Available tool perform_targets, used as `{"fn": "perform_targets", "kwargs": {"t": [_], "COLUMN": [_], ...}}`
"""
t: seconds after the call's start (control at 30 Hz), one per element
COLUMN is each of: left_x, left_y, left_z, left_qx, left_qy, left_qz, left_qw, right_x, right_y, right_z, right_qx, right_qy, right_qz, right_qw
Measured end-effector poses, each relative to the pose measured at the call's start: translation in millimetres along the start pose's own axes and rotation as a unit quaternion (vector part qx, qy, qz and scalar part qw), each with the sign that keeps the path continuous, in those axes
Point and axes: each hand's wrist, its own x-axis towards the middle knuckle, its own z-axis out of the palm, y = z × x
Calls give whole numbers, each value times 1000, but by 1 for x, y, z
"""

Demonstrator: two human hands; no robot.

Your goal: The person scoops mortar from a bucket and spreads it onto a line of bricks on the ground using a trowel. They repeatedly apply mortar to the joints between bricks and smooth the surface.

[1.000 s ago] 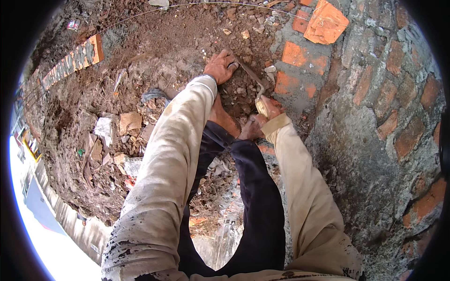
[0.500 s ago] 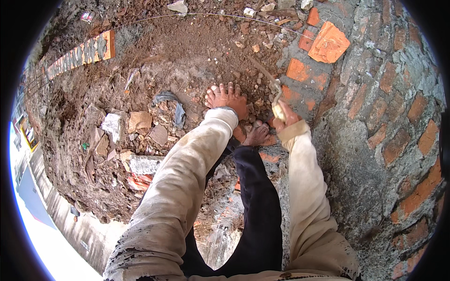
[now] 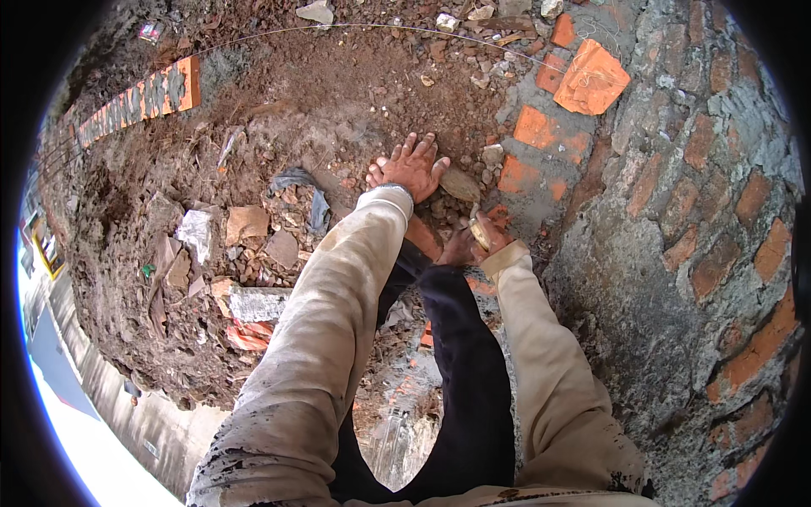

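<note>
My left hand [image 3: 411, 171] lies on the brown soil with its fingers spread, holding nothing. My right hand [image 3: 492, 233] is closed round the pale handle [image 3: 480, 234] of a trowel. The trowel's dirt-coated blade [image 3: 460, 185] rests low over the small stones just right of my left hand. Beside my right hand is a bare foot [image 3: 456, 249], partly covered. A row of orange bricks set in grey mortar [image 3: 517, 174] runs away from me, right of the trowel.
A loose orange brick [image 3: 593, 78] sits on the row's far end, with a thin string [image 3: 372, 25] stretching left from it. A mortared brick wall [image 3: 676, 245] rises along the right. Rubble and a grey cloth scrap [image 3: 319, 209] lie left; another short brick row [image 3: 152, 100] stands far left.
My right hand has drawn the trowel left and nearer to me, its blade now beside my left hand. My left hand has shifted slightly forward, its fingers spread wider.
</note>
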Motion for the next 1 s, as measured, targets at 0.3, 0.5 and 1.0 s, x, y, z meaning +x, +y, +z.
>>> {"fn": "perform_targets", "kwargs": {"t": [0.3, 0.5, 1.0], "left_x": [11, 0, -263], "left_y": [12, 25, 1], "left_z": [-17, -1, -177], "left_qx": [-164, -12, -194], "left_qy": [57, -9, -3], "left_qz": [-66, -46, -137], "left_qw": [983, 999, 971], "right_x": [27, 19, -64], "right_y": [-6, 2, -140], "right_z": [-54, -47, -54], "right_qx": [-64, -4, 7], "right_qy": [26, 104, -25], "right_qz": [18, 5, -60], "right_qw": [997, 995, 998]}}
